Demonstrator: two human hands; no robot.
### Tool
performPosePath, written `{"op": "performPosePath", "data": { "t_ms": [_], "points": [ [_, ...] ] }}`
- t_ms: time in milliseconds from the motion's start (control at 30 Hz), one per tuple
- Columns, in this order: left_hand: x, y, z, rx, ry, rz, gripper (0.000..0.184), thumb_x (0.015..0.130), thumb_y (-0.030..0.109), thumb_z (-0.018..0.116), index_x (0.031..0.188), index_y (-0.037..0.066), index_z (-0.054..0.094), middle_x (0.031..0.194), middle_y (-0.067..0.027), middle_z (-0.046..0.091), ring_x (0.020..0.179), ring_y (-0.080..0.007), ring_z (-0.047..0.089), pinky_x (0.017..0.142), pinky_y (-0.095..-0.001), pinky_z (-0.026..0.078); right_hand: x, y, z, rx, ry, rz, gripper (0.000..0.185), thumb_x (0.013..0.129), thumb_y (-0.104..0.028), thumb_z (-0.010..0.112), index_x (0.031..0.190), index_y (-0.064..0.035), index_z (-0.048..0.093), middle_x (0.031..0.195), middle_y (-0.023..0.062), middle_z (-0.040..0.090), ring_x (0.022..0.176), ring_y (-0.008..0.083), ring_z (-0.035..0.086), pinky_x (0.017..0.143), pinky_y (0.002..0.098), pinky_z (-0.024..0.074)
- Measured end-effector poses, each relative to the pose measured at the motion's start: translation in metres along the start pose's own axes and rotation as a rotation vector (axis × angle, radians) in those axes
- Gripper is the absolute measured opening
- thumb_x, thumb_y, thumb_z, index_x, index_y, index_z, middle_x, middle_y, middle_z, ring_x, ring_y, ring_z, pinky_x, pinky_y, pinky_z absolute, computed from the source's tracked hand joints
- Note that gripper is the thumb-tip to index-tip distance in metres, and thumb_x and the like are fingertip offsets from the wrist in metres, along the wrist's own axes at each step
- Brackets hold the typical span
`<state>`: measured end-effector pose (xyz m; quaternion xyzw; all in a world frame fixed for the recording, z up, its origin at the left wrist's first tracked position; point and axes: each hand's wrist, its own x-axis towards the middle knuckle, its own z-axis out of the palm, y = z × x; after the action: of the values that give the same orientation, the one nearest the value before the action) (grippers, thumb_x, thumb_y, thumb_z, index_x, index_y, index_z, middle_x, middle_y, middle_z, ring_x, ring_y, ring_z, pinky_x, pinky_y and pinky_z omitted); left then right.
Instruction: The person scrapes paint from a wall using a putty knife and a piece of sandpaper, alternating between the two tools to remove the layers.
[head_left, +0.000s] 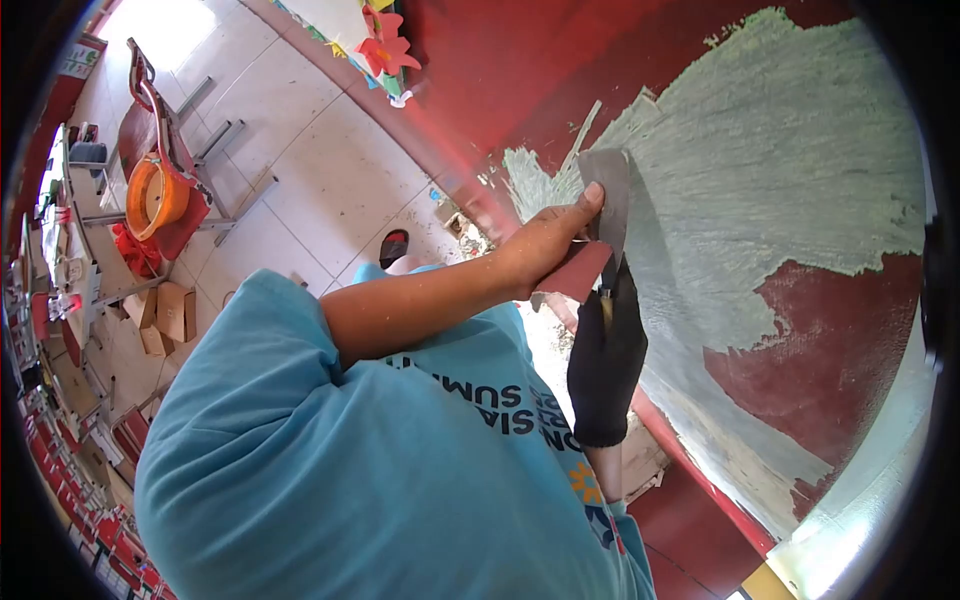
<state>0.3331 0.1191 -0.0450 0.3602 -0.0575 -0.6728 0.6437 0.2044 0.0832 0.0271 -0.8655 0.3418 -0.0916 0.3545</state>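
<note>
My bare left hand (548,243) is closed, its thumb pressed on a flat grey blade (607,172). Beneath its fingers a stiff dark red piece (580,272) with a ragged edge sticks out; its kind is unclear. My right hand (608,365), in a black glove, is wrapped round the handle of a putty knife (607,308) just below the left hand. The grey blade looks like part of this knife, though the join is partly hidden. Both hands are in front of a dark red wall (820,320) covered in part by a pale grey-green coat (770,150) with jagged edges.
A red chair (185,215) with an orange bucket (158,195) on it stands at the left. An open cardboard box (165,318) lies on the tiled floor (305,165). Crumbs and debris (465,232) lie along the wall's foot. Paper flowers (385,45) hang at the top.
</note>
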Motion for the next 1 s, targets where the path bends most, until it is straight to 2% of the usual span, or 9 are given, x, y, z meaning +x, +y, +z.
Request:
{"op": "performPosePath", "data": {
  "t_ms": [100,133,367,533,567,633,667,833,1000],
  "points": [
    [0.01,-0.025,0.01,0.18,0.188,0.071,0.07,0.085,0.065,0.031,0.093,0.001,0.059,0.075,-0.0055,0.057,0.062,-0.0093,0.054,0.055,-0.0217,0.045,-0.018,0.014,0.001,0.0,0.018,-0.064,0.042,0.088,-0.007,0.046,0.126,0.0085,0.036,0.119,0.0251,0.051,0.109,0.0334,0.052,0.087,0.036,0.0434],
    [0.015,-0.029,0.008,0.174,0.165,0.075,0.068,0.086,0.064,0.031,0.09,0.001,0.059,0.07,-0.0038,0.056,0.053,-0.0088,0.053,0.046,-0.0204,0.044,-0.02,0.015,0.001,0.018,0.009,0.001,0.042,0.088,-0.007,0.045,0.126,0.0082,0.036,0.119,0.025,0.05,0.11,0.0343,0.052,0.087,0.0362,0.043],
    [0.011,-0.035,0.016,-0.114,0.092,0.031,0.063,0.087,0.062,0.033,0.087,0.004,0.058,0.063,-0.0014,0.053,0.048,-0.0073,0.049,0.04,-0.0193,0.039,-0.022,0.016,-0.002,0.03,-0.01,-0.016,0.044,0.089,-0.009,0.044,0.128,0.0079,0.033,0.121,0.0246,0.049,0.113,0.0328,0.049,0.09,0.0357,0.0415],
    [0.023,-0.031,-0.003,-0.194,0.1,0.056,0.068,0.084,0.065,0.034,0.09,0.001,0.058,0.069,-0.0047,0.056,0.054,-0.009,0.053,0.048,-0.0221,0.044,0.0,0.016,0.006,0.007,-0.023,-0.079,0.043,0.09,-0.01,0.043,0.128,0.0083,0.035,0.124,0.0251,0.046,0.114,0.0356,0.047,0.093,0.0371,0.0387],
    [0.023,-0.035,-0.01,-0.27,-0.089,0.069,0.066,0.085,0.064,0.034,0.094,0.002,0.058,0.073,-0.0046,0.058,0.059,-0.009,0.055,0.054,-0.0209,0.047,-0.001,0.018,0.009,0.039,-0.037,-0.039,0.042,0.09,-0.01,0.043,0.127,0.0079,0.036,0.123,0.0249,0.048,0.114,0.0357,0.047,0.092,0.0375,0.0393],
    [0.018,-0.045,0.008,-0.187,0.118,0.014,0.064,0.087,0.061,0.034,0.099,0.003,0.057,0.078,-0.004,0.059,0.064,-0.0084,0.057,0.059,-0.0198,0.048,-0.017,0.021,0.003,-0.036,-0.042,0.001,0.041,0.09,-0.01,0.043,0.127,0.007,0.037,0.123,0.0245,0.047,0.114,0.0361,0.047,0.093,0.0374,0.0392],
    [0.014,-0.047,0.016,-0.282,0.041,-0.04,0.061,0.088,0.059,0.034,0.103,0.003,0.056,0.083,-0.004,0.06,0.069,-0.009,0.058,0.064,-0.0194,0.049,-0.023,0.027,0.001,-0.036,-0.053,0.018,0.041,0.089,-0.01,0.043,0.127,0.0062,0.037,0.123,0.0238,0.047,0.113,0.0363,0.048,0.092,0.0369,0.0399],
    [0.031,-0.056,-0.014,-0.408,-0.118,-0.021,0.065,0.086,0.061,0.036,0.098,0.001,0.055,0.079,-0.0084,0.06,0.065,-0.0152,0.061,0.056,-0.0276,0.053,-0.009,0.034,0.015,-0.065,-0.035,-0.042,0.04,0.091,-0.013,0.042,0.126,0.0059,0.039,0.124,0.0238,0.046,0.114,0.0354,0.047,0.093,0.0367,0.0395],
    [0.029,-0.063,0.0,-0.274,0.005,-0.057,0.062,0.084,0.064,0.034,0.092,0.006,0.055,0.075,-0.0047,0.059,0.061,-0.0113,0.057,0.056,-0.0225,0.049,-0.018,0.036,0.004,-0.106,-0.007,-0.028,0.038,0.091,-0.015,0.043,0.124,0.0049,0.042,0.121,0.0225,0.05,0.111,0.0348,0.05,0.09,0.0369,0.0416]
  ]
}}
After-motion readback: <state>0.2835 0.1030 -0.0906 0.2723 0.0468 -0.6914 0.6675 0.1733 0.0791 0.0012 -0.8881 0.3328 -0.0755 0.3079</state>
